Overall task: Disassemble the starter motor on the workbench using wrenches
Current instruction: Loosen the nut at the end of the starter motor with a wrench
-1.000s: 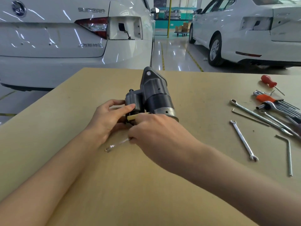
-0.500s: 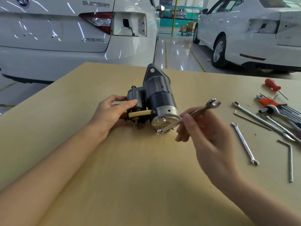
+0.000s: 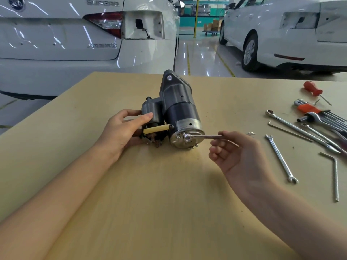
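My two forearms reach forward over the tan workbench (image 3: 169, 212). My right hand (image 3: 238, 156) has its fingers pinched together on the shank of a slim wrench (image 3: 206, 136), which runs level to the left; its head sits at a fastener on the bright metal end cap of the starter motor (image 3: 178, 117), though whether it is fully seated on the fastener I cannot tell from this angle. My left hand (image 3: 122, 128) is closed around the smaller solenoid cylinder on the motor's left side, thumb on top, beside a short yellow sleeve (image 3: 156, 129). The motor lies on its side near the bench's middle, end cap toward me, dark nose housing pointing away. To the right, well apart from the motor, lie a loose spanner (image 3: 280, 158), a bent hex key (image 3: 335, 175), longer combination wrenches (image 3: 300, 131), an orange-held key set (image 3: 309, 110) and a red-handled screwdriver (image 3: 312, 90). Beyond the bench's far edge stand two white cars (image 3: 75, 44) on a glossy floor.
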The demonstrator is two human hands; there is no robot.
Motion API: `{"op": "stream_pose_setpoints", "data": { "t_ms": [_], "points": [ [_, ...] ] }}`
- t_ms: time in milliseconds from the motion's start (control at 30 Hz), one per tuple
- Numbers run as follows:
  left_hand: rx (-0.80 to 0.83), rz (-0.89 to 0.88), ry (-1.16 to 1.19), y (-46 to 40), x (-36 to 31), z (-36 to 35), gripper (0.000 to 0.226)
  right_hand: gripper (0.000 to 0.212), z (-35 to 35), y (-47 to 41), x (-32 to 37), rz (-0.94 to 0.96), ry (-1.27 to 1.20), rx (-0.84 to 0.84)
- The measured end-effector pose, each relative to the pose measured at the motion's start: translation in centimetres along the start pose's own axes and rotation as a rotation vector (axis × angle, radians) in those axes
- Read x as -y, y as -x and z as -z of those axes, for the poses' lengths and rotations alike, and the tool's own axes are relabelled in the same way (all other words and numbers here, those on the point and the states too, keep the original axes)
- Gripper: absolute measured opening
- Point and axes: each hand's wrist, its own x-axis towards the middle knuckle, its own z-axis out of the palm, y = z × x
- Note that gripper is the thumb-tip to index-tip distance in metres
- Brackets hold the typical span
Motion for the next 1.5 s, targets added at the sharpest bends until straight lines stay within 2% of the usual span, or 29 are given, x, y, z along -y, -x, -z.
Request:
{"op": "stream_pose_setpoints", "data": {
  "t_ms": [200,433,700,800,867,967,1100,1167,1233,1333,1400,1467,1500],
  "points": [
    [0.012,-0.005,0.009,0.1,-0.1,-0.1,0.053,0.016,0.0,0.0,-0.1,0.000,0.022,0.007],
    [0.022,-0.011,0.009,0.3,-0.2,-0.2,0.051,0.010,0.1,0.0,-0.3,-0.077,-0.089,-0.013],
    [0.035,-0.012,0.015,0.3,-0.3,-0.1,0.056,0.008,0.2,0.1,-0.1,-0.015,-0.077,0.013],
    [0.041,-0.009,0.019,0.4,-0.3,0.0,0.060,0.005,0.1,0.2,0.3,0.124,0.040,0.084],
    [0.044,-0.008,0.023,0.4,-0.3,0.1,0.061,0.008,-0.6,0.5,0.9,0.305,0.235,0.127],
    [0.051,-0.004,0.029,0.4,-0.3,0.2,0.061,0.012,-2.6,1.0,2.2,0.622,0.679,0.266],
    [0.048,-0.010,0.036,0.5,-0.2,0.2,0.054,0.009,-6.1,1.3,2.0,0.998,1.425,0.527],
    [0.034,-0.005,0.036,0.7,-0.2,0.2,0.054,0.013,-7.2,1.5,0.6,1.056,1.766,0.688],
    [0.033,0.000,0.042,0.8,-0.2,0.1,0.045,0.017,-7.4,1.7,-0.7,1.115,1.973,0.795],
    [0.027,-0.007,0.030,0.7,-0.3,0.0,0.054,0.017,-6.8,2.0,-1.7,1.155,2.075,0.867],
    [0.025,-0.009,0.029,0.6,-0.3,0.0,0.060,0.011,-6.2,2.0,-1.5,1.293,2.044,0.871],
    [0.022,-0.001,0.039,0.6,-0.2,0.0,0.056,0.009,-4.8,1.9,-1.1,1.416,1.811,0.780],
    [0.017,0.000,0.041,0.6,-0.1,0.0,0.050,0.013,-3.9,1.9,-1.1,1.378,1.613,0.733]
  ]
}}
